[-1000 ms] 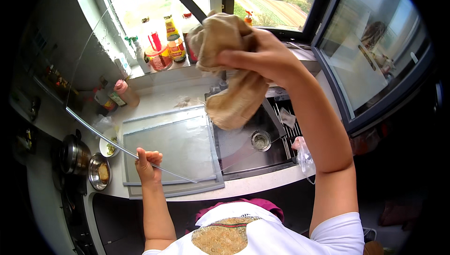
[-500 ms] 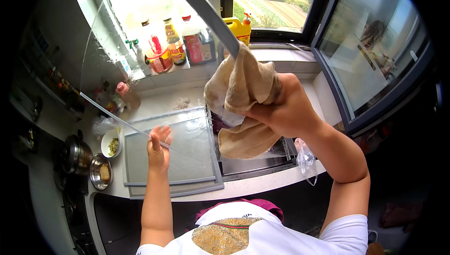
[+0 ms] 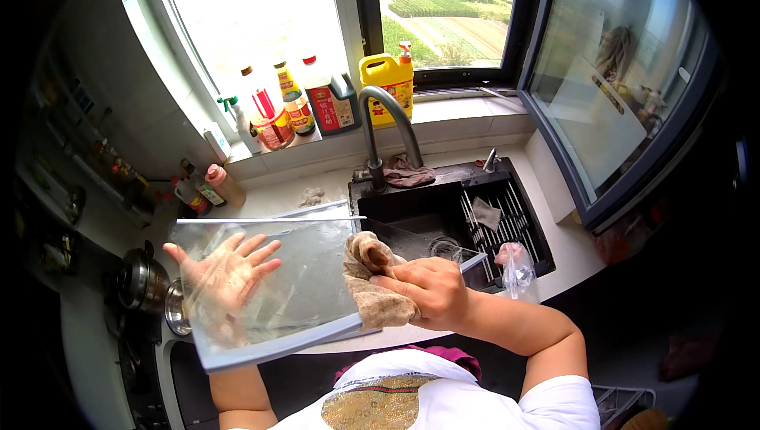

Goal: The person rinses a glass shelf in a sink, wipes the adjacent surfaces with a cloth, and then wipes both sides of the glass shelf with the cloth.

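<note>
In the head view, the left hand [image 3: 229,272] lay behind a clear glass panel [image 3: 309,291] and showed through it, open with the fingers spread and the palm up; whether it bore the panel's weight could not be told. The right hand [image 3: 434,291] was closed around a bunched beige cloth [image 3: 368,284], which it held against the panel's right end, covering part of the blue-grey trim on the near edge. The panel was tilted above the worktop [image 3: 269,193], partly over a second framed panel [image 3: 336,208] lying there, and its right end reached over the black sink [image 3: 412,204]. A mauve rag [image 3: 408,174] sat by the base of the grey faucet [image 3: 406,125]. A clear plastic bag [image 3: 518,276] lay at the sink's near right corner, and a steel pot [image 3: 142,281] stood left of the panel, beside a metal bowl [image 3: 176,307]
</note>
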A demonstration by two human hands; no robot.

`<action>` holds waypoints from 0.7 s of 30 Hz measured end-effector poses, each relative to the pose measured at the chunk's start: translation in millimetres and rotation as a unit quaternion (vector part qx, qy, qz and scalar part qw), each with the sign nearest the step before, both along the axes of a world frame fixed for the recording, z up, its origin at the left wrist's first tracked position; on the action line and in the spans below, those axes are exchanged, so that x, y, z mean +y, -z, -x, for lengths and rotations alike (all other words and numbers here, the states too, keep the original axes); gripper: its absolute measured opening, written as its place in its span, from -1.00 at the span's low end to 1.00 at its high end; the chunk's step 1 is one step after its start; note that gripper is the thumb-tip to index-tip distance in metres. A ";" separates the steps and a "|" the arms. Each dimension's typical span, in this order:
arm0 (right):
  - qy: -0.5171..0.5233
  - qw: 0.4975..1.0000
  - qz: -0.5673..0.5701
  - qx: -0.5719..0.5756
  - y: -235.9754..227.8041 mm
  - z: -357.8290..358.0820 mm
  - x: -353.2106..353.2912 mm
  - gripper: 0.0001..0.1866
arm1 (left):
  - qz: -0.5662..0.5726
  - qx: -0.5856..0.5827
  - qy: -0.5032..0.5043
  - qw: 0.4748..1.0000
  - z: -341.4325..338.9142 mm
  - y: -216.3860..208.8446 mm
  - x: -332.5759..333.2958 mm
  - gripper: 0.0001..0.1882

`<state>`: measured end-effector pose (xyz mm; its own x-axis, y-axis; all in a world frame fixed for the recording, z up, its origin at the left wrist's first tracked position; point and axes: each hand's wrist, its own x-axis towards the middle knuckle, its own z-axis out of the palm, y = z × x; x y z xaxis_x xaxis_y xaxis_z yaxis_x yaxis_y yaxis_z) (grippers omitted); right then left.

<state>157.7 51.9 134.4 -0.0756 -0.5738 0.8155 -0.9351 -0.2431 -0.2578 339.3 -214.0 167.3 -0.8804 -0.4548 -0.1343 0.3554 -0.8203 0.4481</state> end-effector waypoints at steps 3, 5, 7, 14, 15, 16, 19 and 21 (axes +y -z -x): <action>0.011 0.999 0.016 0.032 28.1 -0.5 2.9 -0.67 | 0.014 -0.034 0.005 0.999 -22.3 -12.6 1.5 0.40; 0.019 0.998 0.018 0.064 37.3 -2.4 6.4 -0.71 | 0.057 -0.115 0.021 0.992 -35.7 5.2 -8.5 0.33; 0.017 0.997 0.008 0.080 48.8 -3.0 11.6 -0.71 | 0.026 -0.151 0.025 0.988 -38.7 11.3 -3.1 0.05; -0.026 0.996 -0.083 0.036 85.5 -19.1 28.1 -0.64 | 0.085 -0.138 -0.008 0.987 -41.4 26.6 31.2 0.03; -0.040 0.992 -0.114 0.025 89.8 -19.6 31.4 -0.60 | 0.100 -0.132 -0.007 0.986 -41.0 29.0 32.2 0.04; -0.088 0.982 -0.166 -0.019 103.0 -18.8 33.1 -0.44 | 0.112 -0.124 -0.004 0.986 -41.0 33.0 31.0 0.01; -0.195 0.942 -0.200 -0.186 109.4 -18.0 24.6 -0.36 | 0.153 -0.121 0.013 0.981 -32.5 39.7 27.6 -0.08; -0.245 0.911 -0.212 -0.256 98.4 -26.9 5.1 -0.18 | 0.157 -0.130 0.013 0.979 -36.1 45.5 21.7 -0.06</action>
